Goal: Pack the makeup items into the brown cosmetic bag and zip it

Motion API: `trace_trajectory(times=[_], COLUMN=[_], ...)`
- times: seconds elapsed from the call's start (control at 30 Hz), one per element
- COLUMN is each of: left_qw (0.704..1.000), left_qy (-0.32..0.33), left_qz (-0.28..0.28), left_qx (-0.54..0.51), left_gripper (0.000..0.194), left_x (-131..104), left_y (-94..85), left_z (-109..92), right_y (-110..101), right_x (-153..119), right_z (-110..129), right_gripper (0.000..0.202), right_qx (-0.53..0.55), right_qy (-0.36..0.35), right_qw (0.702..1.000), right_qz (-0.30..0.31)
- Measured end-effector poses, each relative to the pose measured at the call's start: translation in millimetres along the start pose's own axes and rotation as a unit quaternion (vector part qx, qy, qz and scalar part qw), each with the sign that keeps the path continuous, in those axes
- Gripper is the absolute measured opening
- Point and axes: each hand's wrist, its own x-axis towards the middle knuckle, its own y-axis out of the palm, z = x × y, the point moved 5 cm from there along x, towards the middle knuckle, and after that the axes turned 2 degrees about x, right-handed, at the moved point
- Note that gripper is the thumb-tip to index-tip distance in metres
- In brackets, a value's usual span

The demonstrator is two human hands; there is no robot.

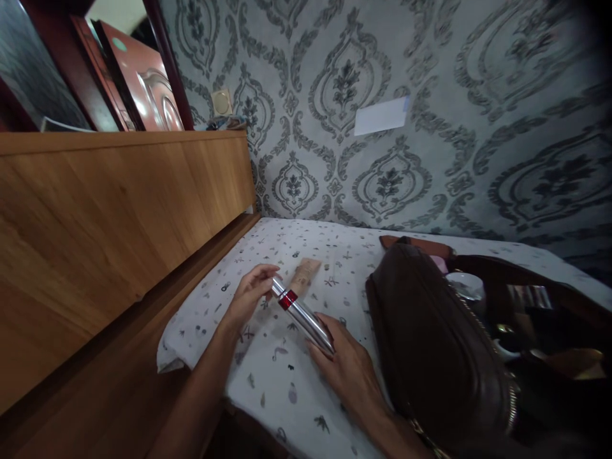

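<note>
A slim silver cosmetic bottle (306,320) with a red band and a narrower silver top lies slantwise between my two hands, above the bed sheet. My right hand (351,363) is wrapped round its wide lower end. At the narrow top, my left hand (253,290) has its fingers curled in and touching; part of that grip is hidden. Just behind the bottle, a beige tube (305,274) rests flat on the white patterned sheet (275,382). To the right of my right hand stands a dark brown leather bag (425,331), unzipped.
Inside the bag are a white round jar (466,287) and several dim items. A brown strap-like piece (421,245) lies behind it. A wooden board (119,217) borders the left side. Patterned wallpaper (296,95) covers the wall behind, with a white paper (381,116) on it.
</note>
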Motion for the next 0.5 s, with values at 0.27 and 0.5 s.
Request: trace_trajectory(times=[0.27,0.5], left_qw=[0.999,1.0], left_qy=[-0.018,-0.025], left_qz=[-0.026,0.008], left_qx=[0.037,0.015], left_gripper=[0.045,0.04], left_x=[0.0,-1.1], left_y=[-3.1,0.6], left_z=[5.4,-0.6], right_y=[-0.5,-2.7], right_x=[-0.8,-1.1], right_z=[2.6,5.4], right_gripper=[0.033,0.032], right_qx=[-0.01,-0.001], right_qy=[-0.023,-0.024], right_qw=[1.0,1.0], right_qz=[-0.008,-0.009])
